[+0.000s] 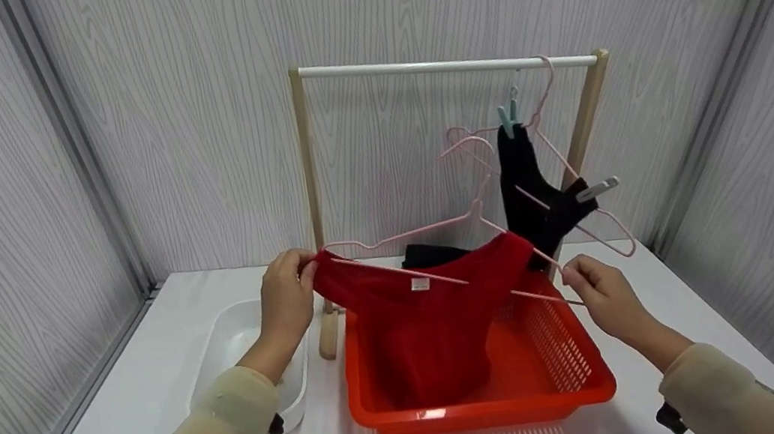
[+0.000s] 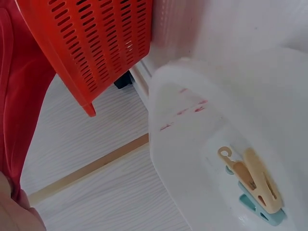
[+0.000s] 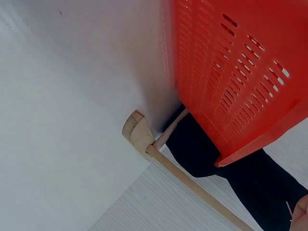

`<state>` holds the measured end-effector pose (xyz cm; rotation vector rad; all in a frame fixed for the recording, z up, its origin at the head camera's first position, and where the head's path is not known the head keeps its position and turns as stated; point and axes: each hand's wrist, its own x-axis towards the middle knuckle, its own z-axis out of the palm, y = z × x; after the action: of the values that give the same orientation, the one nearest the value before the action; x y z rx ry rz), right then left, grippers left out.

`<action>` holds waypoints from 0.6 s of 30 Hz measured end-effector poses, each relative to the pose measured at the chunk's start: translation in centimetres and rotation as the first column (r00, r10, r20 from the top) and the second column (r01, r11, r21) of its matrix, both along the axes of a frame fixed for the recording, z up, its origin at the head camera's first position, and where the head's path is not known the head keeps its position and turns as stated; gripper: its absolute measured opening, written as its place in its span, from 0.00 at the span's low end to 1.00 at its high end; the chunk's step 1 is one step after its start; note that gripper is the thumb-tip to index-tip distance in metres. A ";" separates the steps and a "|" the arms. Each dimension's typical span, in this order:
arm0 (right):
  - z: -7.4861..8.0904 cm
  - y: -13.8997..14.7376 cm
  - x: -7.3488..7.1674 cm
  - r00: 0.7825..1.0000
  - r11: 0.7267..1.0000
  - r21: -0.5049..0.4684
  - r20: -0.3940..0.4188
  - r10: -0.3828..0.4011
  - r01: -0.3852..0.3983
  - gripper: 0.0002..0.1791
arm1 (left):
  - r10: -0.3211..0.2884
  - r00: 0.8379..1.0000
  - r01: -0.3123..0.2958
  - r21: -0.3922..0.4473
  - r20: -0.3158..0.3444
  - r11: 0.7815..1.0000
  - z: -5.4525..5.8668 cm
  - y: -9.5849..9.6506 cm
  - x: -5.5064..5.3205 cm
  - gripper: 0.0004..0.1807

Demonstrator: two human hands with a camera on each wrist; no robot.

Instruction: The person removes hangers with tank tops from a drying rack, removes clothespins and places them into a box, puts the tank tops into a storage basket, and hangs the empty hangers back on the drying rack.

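A red sleeveless top [image 1: 427, 340] with a white neck label hangs over the red basket, partly on a pink hanger [image 1: 477, 209]. My left hand [image 1: 284, 296] pinches the top's left shoulder, close to the hanger's left end. On the other side, my right hand [image 1: 604, 294] grips the hanger's right end, which sticks out past the top's right shoulder. The hanger's hook points up, off the rail. In the left wrist view the top [image 2: 24, 91] drapes down beside the basket; only the edge of the left hand [image 2: 17, 211] shows there.
Behind stands a rack with a white rail [image 1: 411, 67]. A black garment [image 1: 526, 182] hangs from it on another pink hanger, held by clothespins [image 1: 597, 189]. The red basket [image 1: 487, 415] stands in front. At left, a white tub [image 2: 168, 159] holds several clothespins [image 2: 255, 183].
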<state>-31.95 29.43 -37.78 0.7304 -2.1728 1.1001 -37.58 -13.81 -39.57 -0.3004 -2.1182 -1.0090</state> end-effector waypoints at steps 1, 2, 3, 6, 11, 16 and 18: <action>0.0 0.0 0.0 1.000 1.000 -0.001 0.003 0.004 -0.004 0.09 | -0.002 1.000 0.002 0.001 0.005 1.000 -0.1 0.1 0.1 0.04; 0.1 0.0 0.0 1.000 1.000 0.001 0.004 0.007 -0.007 0.08 | -0.001 1.000 0.001 0.000 0.009 1.000 -0.1 0.1 0.1 0.04; 0.1 0.0 0.0 1.000 1.000 0.003 0.004 0.006 -0.006 0.09 | -0.001 1.000 0.001 0.000 0.013 1.000 -0.2 0.2 0.2 0.04; 0.2 0.0 0.1 1.000 1.000 -0.002 0.007 0.001 -0.001 0.08 | 0.005 1.000 -0.005 -0.004 0.028 1.000 -0.4 0.3 0.3 0.04; 0.3 0.1 0.1 1.000 1.000 -0.009 0.006 -0.006 0.006 0.07 | -0.007 0.997 0.008 -0.020 0.083 1.000 -0.8 0.5 0.7 0.04; 0.2 0.2 0.0 1.000 1.000 -0.003 -0.006 -0.005 0.005 0.08 | -0.044 0.990 0.052 -0.054 0.131 0.997 -1.3 1.4 1.6 0.04; 0.2 0.2 -0.1 1.000 1.000 -0.001 -0.015 -0.005 0.004 0.08 | -0.059 0.986 0.069 -0.064 0.155 0.996 -1.4 1.8 1.9 0.03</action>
<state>-32.04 29.61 -37.54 0.7307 -2.1602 1.0901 -35.71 -11.99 -41.02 -0.3364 -2.2988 -1.0254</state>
